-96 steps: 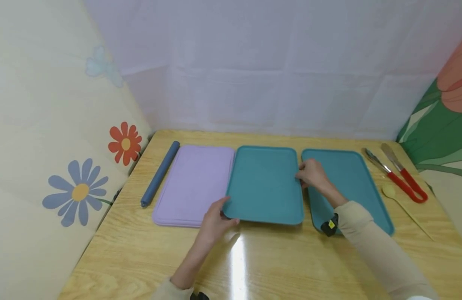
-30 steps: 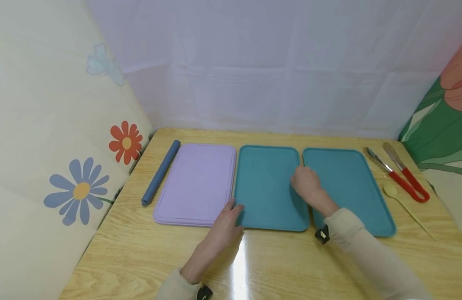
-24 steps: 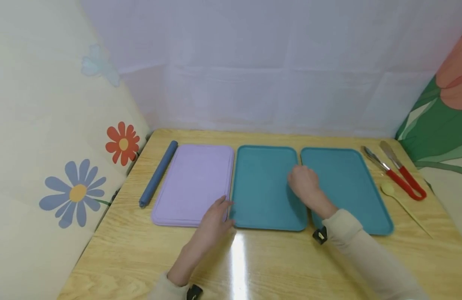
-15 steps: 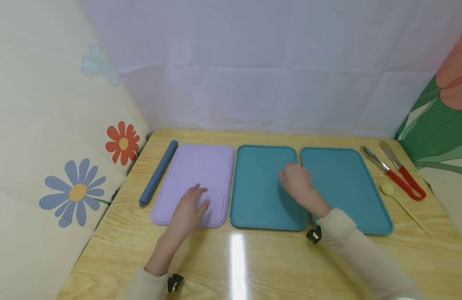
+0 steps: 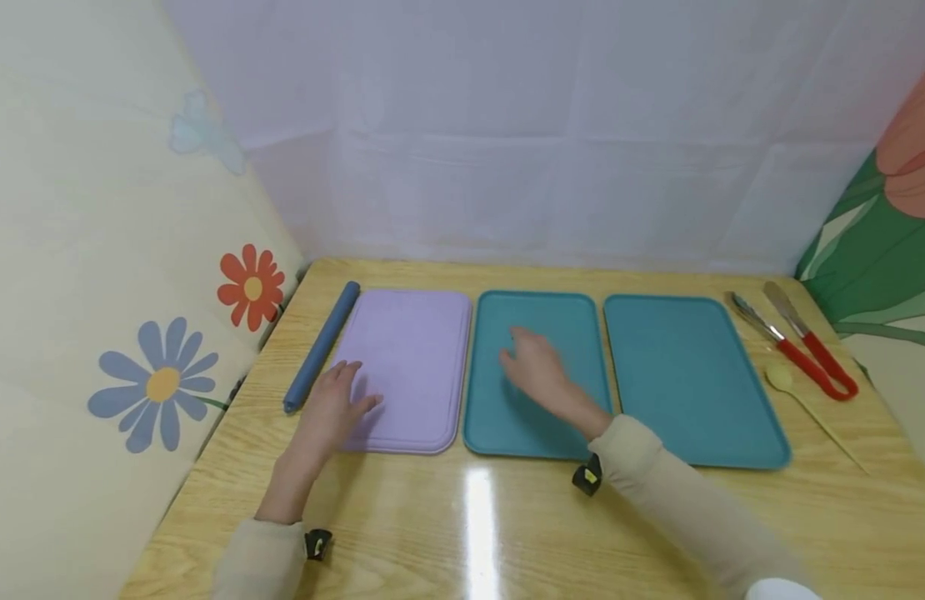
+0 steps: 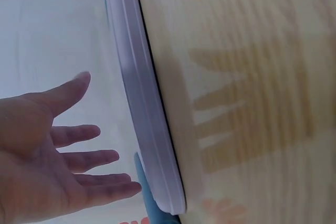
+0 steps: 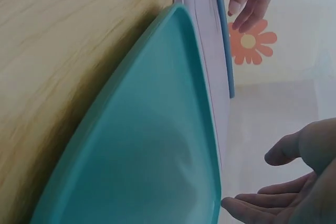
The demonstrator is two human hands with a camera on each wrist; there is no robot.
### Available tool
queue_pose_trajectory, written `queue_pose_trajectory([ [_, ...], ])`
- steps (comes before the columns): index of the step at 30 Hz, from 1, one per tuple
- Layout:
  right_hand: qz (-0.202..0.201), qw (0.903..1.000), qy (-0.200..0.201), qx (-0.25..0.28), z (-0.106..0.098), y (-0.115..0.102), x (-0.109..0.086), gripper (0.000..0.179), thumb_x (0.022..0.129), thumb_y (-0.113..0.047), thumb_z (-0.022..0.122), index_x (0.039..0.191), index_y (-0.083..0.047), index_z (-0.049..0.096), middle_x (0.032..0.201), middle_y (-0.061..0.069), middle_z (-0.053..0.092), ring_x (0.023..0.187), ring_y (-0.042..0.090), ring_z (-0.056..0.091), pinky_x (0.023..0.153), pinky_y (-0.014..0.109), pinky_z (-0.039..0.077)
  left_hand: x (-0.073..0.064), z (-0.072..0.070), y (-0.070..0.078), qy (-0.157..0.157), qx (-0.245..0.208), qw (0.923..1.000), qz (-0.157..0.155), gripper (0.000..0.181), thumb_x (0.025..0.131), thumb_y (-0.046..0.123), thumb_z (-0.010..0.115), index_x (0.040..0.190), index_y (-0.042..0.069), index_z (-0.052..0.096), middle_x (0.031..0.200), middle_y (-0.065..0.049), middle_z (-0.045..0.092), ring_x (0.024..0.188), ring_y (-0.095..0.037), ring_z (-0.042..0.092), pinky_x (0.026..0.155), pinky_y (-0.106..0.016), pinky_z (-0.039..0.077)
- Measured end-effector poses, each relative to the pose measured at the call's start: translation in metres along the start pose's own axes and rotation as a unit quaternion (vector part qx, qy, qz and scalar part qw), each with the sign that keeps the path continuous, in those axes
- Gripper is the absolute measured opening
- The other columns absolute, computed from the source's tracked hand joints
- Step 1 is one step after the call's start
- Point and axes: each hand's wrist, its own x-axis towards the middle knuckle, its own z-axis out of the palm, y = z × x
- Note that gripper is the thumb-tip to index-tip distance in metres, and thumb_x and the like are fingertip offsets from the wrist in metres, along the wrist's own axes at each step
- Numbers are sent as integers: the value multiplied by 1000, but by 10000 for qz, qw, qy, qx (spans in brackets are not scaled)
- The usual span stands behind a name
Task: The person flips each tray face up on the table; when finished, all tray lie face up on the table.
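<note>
My left hand (image 5: 322, 410) hovers over the near left part of a lilac board (image 5: 417, 358) with a groove along its edge. In the left wrist view its fingers are spread and hold nothing, apart from the board's thick side (image 6: 142, 87). Above the middle teal tray (image 5: 503, 421) is my right hand (image 5: 537, 368). The right wrist view shows that hand (image 7: 299, 195) with extended fingers and thumb apart, nothing between them. Both the board and the tray lie flat, side by side with a narrow gap.
A second teal tray (image 5: 695, 375) lies to the right. Beyond it are red-handled tongs (image 5: 807, 360) and a pale yellow long-handled spoon (image 5: 781, 380). A slim blue roll (image 5: 322, 346) lies left of the board. A pale cloth (image 5: 462, 167) hangs behind the wooden table (image 5: 402, 525).
The middle tray, earlier held by both hands with its front raised, now lies flat. Both hands have let go and moved left, the left one over the lilac board.
</note>
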Motion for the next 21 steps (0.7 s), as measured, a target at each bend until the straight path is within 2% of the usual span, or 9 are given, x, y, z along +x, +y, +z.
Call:
queue_pose_trajectory([
  [2, -7, 9999, -23, 136, 4, -4, 2, 41, 94, -14, 57, 129, 7, 55, 122, 22, 62, 110, 35, 61, 91, 45, 51, 1, 0, -3, -81, 80, 9999, 38, 59, 88, 17, 71, 129, -16, 45, 134, -42, 40, 125, -54, 37, 105, -60, 31],
  [6, -3, 9990, -158, 409, 10, -14, 5, 42, 94, -14, 57, 130, 6, 54, 125, 21, 61, 114, 34, 58, 94, 44, 49, 2, 2, -7, -97, 179, 9996, 189, 60, 86, 17, 73, 128, -17, 46, 132, -42, 41, 123, -55, 39, 104, -61, 32],
  [10, 64, 9939, -560, 951, 20, -25, 10, 47, 95, -15, 56, 137, 5, 48, 132, 20, 56, 108, 31, 60, 91, 41, 51, 5, 3, -11, -28, 323, 9991, 280, 61, 85, 18, 74, 127, -17, 47, 129, -42, 43, 122, -56, 41, 102, -62, 34],
  [12, 80, 9900, -754, 1191, 26, -31, 12, 51, 95, -15, 55, 140, 5, 43, 137, 20, 52, 111, 29, 58, 95, 40, 49, 7, 4, -14, -27, 368, 9990, 270, 61, 85, 19, 74, 126, -18, 47, 128, -43, 44, 121, -56, 41, 101, -62, 34],
  [13, 108, 9879, -860, 1285, 28, -34, 13, 53, 95, -15, 54, 142, 5, 41, 133, 20, 54, 104, 29, 60, 91, 40, 50, 8, 4, -15, -38, 392, 9989, 254, 61, 86, 19, 74, 125, -18, 47, 128, -43, 43, 121, -57, 41, 100, -63, 35],
  [15, 178, 9855, -1012, 1352, 34, -40, 15, 58, 94, -16, 54, 145, 5, 36, 135, 21, 53, 100, 29, 60, 93, 40, 49, 11, 5, -19, -68, 407, 9989, 241, 61, 86, 20, 73, 125, -19, 47, 128, -44, 42, 120, -58, 41, 100, -63, 35],
  [17, 321, 9834, -1160, 1356, 38, -47, 15, 62, 93, -18, 55, 147, 4, 32, 139, 22, 49, 110, 29, 57, 100, 40, 45, 13, 5, -22, -173, 324, 9992, 185, 61, 86, 20, 73, 125, -19, 46, 130, -45, 39, 121, -59, 39, 101, -63, 34],
  [19, 464, 9806, -1309, 1387, 42, -53, 15, 65, 93, -18, 55, 148, 5, 29, 141, 23, 46, 114, 30, 56, 102, 40, 44, 15, 5, -25, -300, 244, 9992, 99, 63, 86, 21, 73, 126, -19, 45, 132, -47, 35, 123, -59, 37, 102, -62, 33],
  [21, 548, 9791, -1400, 1367, 46, -57, 14, 66, 93, -17, 56, 148, 6, 27, 149, 23, 37, 130, 31, 45, 109, 41, 36, 17, 4, -26, -465, 137, 9988, -19, 65, 86, 22, 73, 128, -19, 43, 135, -47, 31, 125, -59, 34, 104, -62, 31],
])
